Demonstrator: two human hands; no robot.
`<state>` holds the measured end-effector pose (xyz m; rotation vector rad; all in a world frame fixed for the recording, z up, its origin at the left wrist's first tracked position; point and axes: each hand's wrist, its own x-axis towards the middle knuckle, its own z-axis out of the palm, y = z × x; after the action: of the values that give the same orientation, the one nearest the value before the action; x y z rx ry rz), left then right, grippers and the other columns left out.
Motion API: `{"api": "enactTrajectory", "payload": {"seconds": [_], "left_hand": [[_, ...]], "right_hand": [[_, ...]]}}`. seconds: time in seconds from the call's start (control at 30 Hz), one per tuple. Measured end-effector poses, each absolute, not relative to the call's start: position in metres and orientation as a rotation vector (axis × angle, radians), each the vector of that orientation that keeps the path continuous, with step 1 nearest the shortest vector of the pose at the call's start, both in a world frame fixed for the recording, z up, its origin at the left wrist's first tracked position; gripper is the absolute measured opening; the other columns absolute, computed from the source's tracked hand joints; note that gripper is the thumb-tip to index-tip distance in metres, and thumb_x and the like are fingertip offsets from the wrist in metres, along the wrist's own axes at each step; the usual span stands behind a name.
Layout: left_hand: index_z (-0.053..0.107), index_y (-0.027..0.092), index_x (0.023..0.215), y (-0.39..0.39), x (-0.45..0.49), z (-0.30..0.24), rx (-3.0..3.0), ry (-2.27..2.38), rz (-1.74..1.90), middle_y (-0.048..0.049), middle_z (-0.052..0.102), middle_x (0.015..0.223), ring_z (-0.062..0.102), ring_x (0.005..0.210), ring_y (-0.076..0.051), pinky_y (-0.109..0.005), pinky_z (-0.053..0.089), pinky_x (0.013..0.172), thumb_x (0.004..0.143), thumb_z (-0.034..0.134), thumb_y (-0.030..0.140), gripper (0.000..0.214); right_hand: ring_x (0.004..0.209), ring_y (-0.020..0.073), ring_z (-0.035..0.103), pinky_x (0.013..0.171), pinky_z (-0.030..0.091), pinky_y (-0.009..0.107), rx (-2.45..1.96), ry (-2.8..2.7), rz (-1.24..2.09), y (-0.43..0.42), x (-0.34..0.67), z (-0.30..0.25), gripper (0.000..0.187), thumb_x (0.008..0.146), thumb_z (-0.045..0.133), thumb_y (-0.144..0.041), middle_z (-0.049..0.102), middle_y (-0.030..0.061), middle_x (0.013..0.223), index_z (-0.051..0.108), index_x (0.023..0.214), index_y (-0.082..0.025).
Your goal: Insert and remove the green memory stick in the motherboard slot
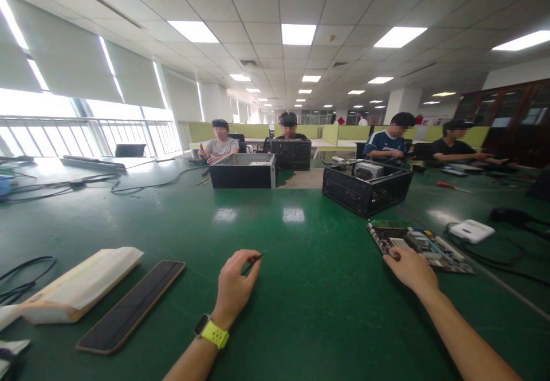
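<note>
My left hand [239, 275], with a watch on a yellow-green strap [213, 333] at its wrist, is raised over the green table in a pinch. A small, thin dark thing shows between its thumb and fingers, too small to name. On the right, my right hand [410, 266] grips the near left edge of a motherboard [429, 243], with its fingers partly hidden. The board lies on the table, its slots and connectors facing up. Just behind it stands an open black computer case [365, 189] with a silver power supply [368, 170] inside.
A phone [133, 306] and a paper-wrapped package [86, 281] lie at the left, near black cables [26, 281]. Farther back are another computer case [243, 173], a red screwdriver [447, 185] and a white box [472, 230] with cables. Several people sit across the table.
</note>
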<state>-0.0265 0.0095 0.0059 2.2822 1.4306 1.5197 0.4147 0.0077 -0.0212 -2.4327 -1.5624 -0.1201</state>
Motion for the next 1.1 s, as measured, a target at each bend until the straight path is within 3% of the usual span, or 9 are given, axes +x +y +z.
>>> {"api": "enactTrajectory", "payload": {"seconds": [0.13, 0.27, 0.47, 0.63, 0.9, 1.1], "left_hand": [[0.06, 0.018, 0.088, 0.006, -0.027, 0.011, 2.137, 1.454, 1.849, -0.0025, 0.064, 0.08, 0.059, 0.071, -0.015, -0.027, 0.048, 0.07, 0.083, 0.057, 0.033, 0.016], [0.057, 0.018, 0.092, 0.006, -0.027, 0.009, 1.968, 1.456, 1.913, -0.0021, 0.064, 0.084, 0.058, 0.062, -0.012, -0.023, 0.048, 0.062, 0.082, 0.058, 0.036, 0.021], [0.055, 0.018, 0.096, 0.012, -0.026, 0.002, 2.088, 1.542, 1.487, -0.001, 0.065, 0.078, 0.057, 0.059, -0.014, -0.025, 0.045, 0.058, 0.081, 0.056, 0.039, 0.025], [0.063, 0.018, 0.079, 0.018, -0.031, -0.005, 2.239, 1.63, 1.0, -0.0042, 0.067, 0.076, 0.062, 0.071, -0.02, -0.028, 0.045, 0.064, 0.08, 0.055, 0.035, 0.019], [0.063, 0.018, 0.079, 0.012, -0.024, 0.005, 2.329, 1.706, 1.101, -0.0032, 0.063, 0.072, 0.058, 0.067, -0.019, -0.029, 0.043, 0.065, 0.083, 0.049, 0.035, 0.022], [0.059, 0.019, 0.078, 0.008, -0.016, 0.006, 2.277, 1.608, 1.142, -0.0019, 0.061, 0.072, 0.056, 0.065, -0.017, -0.024, 0.04, 0.061, 0.083, 0.046, 0.027, 0.016]], "right_hand": [[0.099, 0.0311, 0.057, 0.082, 0.043, 0.04, -2.422, -1.56, -0.078, 0.007, 0.414, -0.02, 0.048, 0.08, 0.04, -0.052, 0.062, 0.012, 0.109, 0.064, 0.109, -0.022], [0.098, 0.0314, 0.057, 0.081, 0.044, 0.04, -2.416, -1.533, -0.054, 0.006, 0.412, -0.019, 0.048, 0.079, 0.042, -0.053, 0.063, 0.0117, 0.108, 0.065, 0.108, -0.023], [0.097, 0.0314, 0.057, 0.081, 0.043, 0.04, -2.422, -1.537, -0.039, 0.006, 0.412, -0.018, 0.047, 0.079, 0.042, -0.053, 0.063, 0.012, 0.108, 0.065, 0.107, -0.023], [0.1, 0.0291, 0.057, 0.083, 0.042, 0.039, -2.393, -1.555, -0.057, 0.008, 0.414, -0.022, 0.046, 0.08, 0.042, -0.051, 0.063, 0.0115, 0.109, 0.063, 0.109, -0.022], [0.083, 0.027, 0.063, 0.069, 0.044, 0.034, -2.38, -1.635, -0.018, 0.002, 0.398, -0.002, 0.04, 0.081, 0.041, -0.049, 0.068, 0.0107, 0.091, 0.069, 0.087, -0.021], [0.067, 0.0214, 0.062, 0.061, 0.041, 0.029, -2.09, -1.95, 0.158, -0.031, 0.312, 0.02, 0.037, 0.079, 0.048, -0.05, 0.068, 0.0067, 0.068, 0.069, 0.066, -0.022]]}}
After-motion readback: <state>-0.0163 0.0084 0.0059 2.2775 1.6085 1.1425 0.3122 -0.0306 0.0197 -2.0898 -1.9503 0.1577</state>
